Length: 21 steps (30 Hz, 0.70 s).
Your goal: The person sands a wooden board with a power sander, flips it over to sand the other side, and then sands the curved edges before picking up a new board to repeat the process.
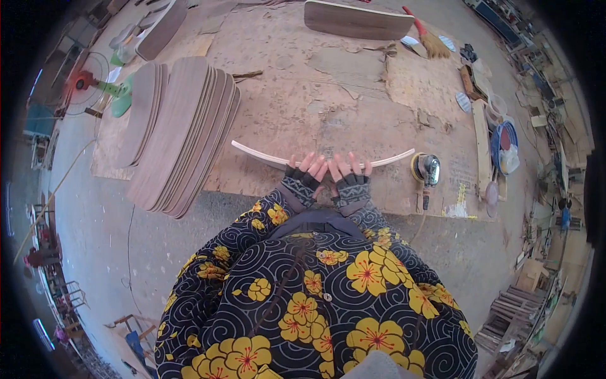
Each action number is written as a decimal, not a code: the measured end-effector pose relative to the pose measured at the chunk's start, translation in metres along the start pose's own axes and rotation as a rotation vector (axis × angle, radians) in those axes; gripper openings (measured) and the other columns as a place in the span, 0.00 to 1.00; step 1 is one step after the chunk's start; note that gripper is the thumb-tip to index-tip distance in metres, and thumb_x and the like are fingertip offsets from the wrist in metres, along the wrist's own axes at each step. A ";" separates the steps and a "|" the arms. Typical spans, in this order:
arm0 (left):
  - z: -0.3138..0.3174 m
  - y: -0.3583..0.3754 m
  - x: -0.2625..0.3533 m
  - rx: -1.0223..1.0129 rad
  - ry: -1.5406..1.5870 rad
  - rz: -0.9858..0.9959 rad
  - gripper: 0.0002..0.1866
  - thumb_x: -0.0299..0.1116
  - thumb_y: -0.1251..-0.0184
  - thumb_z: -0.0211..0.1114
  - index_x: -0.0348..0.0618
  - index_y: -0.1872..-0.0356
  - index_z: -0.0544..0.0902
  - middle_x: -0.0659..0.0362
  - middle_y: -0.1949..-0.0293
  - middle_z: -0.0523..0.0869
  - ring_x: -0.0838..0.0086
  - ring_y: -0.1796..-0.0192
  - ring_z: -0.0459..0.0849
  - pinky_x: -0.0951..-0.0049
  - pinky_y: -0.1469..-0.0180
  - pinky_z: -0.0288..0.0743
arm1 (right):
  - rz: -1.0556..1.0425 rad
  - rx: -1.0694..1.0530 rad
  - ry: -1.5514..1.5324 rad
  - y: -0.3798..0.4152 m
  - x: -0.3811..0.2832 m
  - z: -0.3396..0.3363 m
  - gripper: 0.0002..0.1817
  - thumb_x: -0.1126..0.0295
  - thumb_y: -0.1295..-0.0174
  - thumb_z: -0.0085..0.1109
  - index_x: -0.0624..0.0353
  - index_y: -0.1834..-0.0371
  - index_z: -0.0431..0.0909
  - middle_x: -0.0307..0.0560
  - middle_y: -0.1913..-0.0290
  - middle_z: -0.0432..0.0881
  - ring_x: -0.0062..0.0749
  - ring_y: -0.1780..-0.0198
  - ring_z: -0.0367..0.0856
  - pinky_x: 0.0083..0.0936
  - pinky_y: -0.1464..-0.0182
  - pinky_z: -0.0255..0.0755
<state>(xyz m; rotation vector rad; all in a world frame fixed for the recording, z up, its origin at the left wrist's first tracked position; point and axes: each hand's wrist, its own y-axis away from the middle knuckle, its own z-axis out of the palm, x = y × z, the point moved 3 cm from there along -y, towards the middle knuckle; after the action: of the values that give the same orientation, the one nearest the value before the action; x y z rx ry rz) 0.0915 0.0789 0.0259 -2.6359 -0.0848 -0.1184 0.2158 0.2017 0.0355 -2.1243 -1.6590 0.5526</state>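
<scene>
A curved plywood panel (260,155) stands on edge at the near side of the worktable, its pale edge facing up. My left hand (305,175) and my right hand (350,178) grip it side by side near its middle, both in patterned fingerless gloves. My fingers lie over the top edge, and the thumbs are partly hidden. Right of the panel's end, an orbital sander (430,170) rests on the table, apart from my right hand. To the left leans a thick stack of similar curved panels (180,120).
Another curved panel (358,20) stands at the far side, near a red-handled brush (432,43). A green fan (120,91) is beyond the stack. Along the right edge are a wooden strip (483,148), a blue tub (505,142) and round sanding discs (463,102). Torn cardboard covers the worktable (284,95).
</scene>
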 end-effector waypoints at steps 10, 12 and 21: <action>-0.028 0.023 -0.066 0.031 -0.183 -0.005 0.29 0.40 0.39 0.62 0.48 0.35 0.71 0.53 0.33 0.70 0.54 0.29 0.64 0.43 0.26 0.46 | 0.084 0.135 0.018 0.025 0.127 -0.033 0.25 0.64 0.37 0.55 0.49 0.35 0.71 0.48 0.29 0.65 0.47 0.29 0.61 0.47 0.28 0.53; -0.040 0.037 -0.100 0.049 -0.221 -0.117 0.28 0.41 0.41 0.64 0.48 0.38 0.72 0.52 0.34 0.70 0.54 0.31 0.66 0.42 0.28 0.51 | 0.405 0.093 -0.228 0.027 0.148 -0.033 0.23 0.64 0.32 0.50 0.52 0.34 0.70 0.50 0.29 0.65 0.46 0.28 0.61 0.41 0.29 0.56; 0.006 0.069 -0.185 0.248 1.018 -1.093 0.42 0.38 0.41 0.73 0.43 0.31 0.56 0.50 0.38 0.71 0.63 0.39 0.73 0.64 0.40 0.72 | 1.041 -0.189 -0.428 0.081 0.231 0.082 0.30 0.47 0.27 0.41 0.64 0.39 0.71 0.63 0.39 0.74 0.48 0.38 0.73 0.34 0.37 0.65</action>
<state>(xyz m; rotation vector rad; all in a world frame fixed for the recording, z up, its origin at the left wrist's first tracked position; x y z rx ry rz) -0.0859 0.0144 -0.0306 -1.7133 -1.0513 -1.6007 0.2900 0.4128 -0.0925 -3.0903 -0.6194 1.2339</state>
